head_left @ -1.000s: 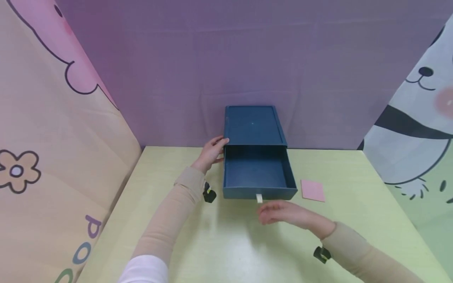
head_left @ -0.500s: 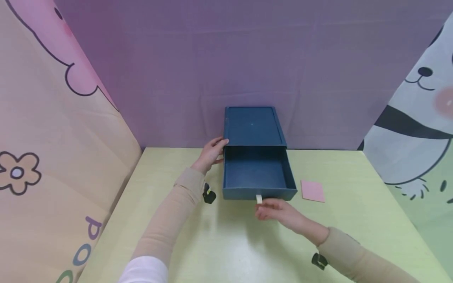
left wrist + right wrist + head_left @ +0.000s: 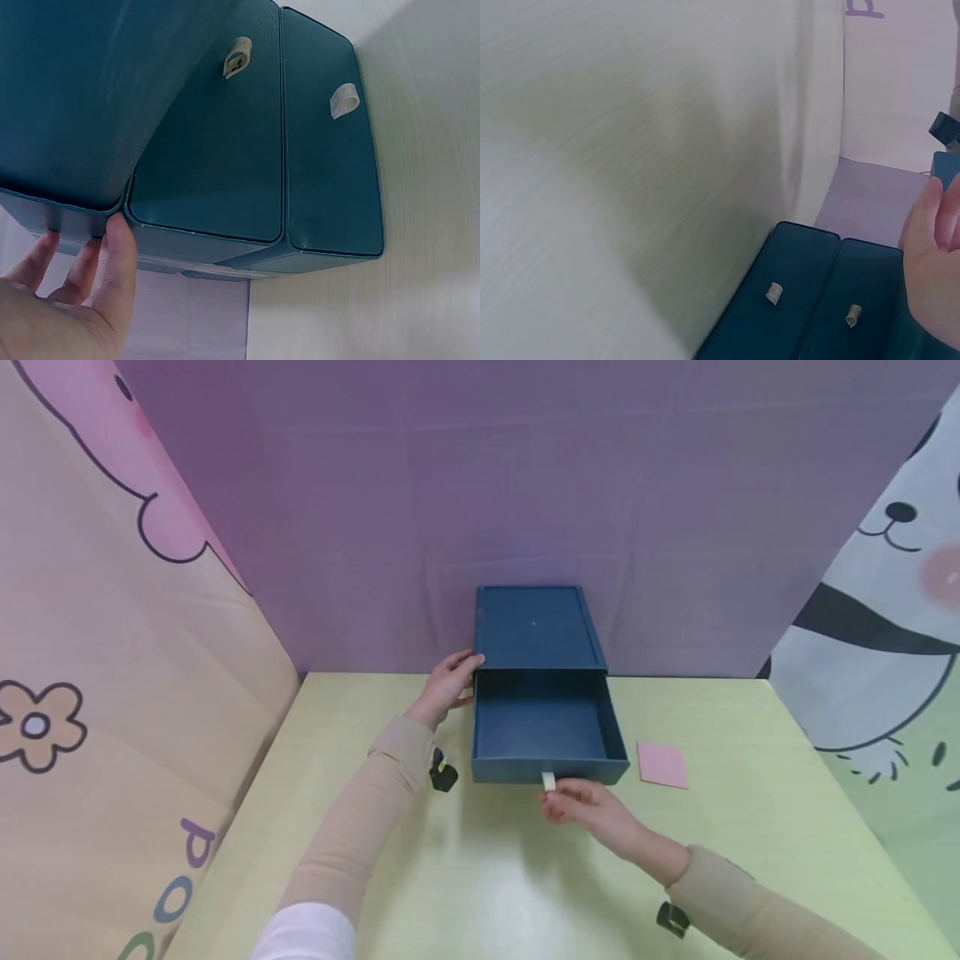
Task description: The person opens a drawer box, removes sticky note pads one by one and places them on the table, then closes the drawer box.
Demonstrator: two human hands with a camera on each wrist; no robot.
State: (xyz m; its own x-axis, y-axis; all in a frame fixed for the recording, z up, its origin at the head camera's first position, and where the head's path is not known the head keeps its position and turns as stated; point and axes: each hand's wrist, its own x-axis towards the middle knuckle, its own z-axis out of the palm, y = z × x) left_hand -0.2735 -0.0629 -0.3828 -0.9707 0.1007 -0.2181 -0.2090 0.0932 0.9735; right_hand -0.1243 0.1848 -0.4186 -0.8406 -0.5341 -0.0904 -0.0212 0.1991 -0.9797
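Note:
A dark blue drawer unit [image 3: 534, 625] stands at the back of the table, its top drawer [image 3: 540, 735] pulled out with a bare floor inside. At the unit's left side, my left hand [image 3: 447, 683] rests with extended fingers against the wall near the front edge. The left wrist view shows those fingertips [image 3: 118, 229] along the side, just where the drawer comes out. My right hand [image 3: 588, 810] pinches the white pull tab [image 3: 549, 782] on the drawer's front between thumb and fingers. In the right wrist view the tab is hidden behind the hand.
Two lower drawers sit closed, a middle one [image 3: 210, 150] and a bottom one [image 3: 330, 165], each with a pale loop tab. A pink square [image 3: 663, 765] lies on the table [image 3: 480, 893] right of the unit. A purple cloth [image 3: 420, 510] hangs behind.
My right hand has moved slightly up and left from below the drawer front onto its pull tab, and its fingers have closed there. The left hand and the drawer have stayed put.

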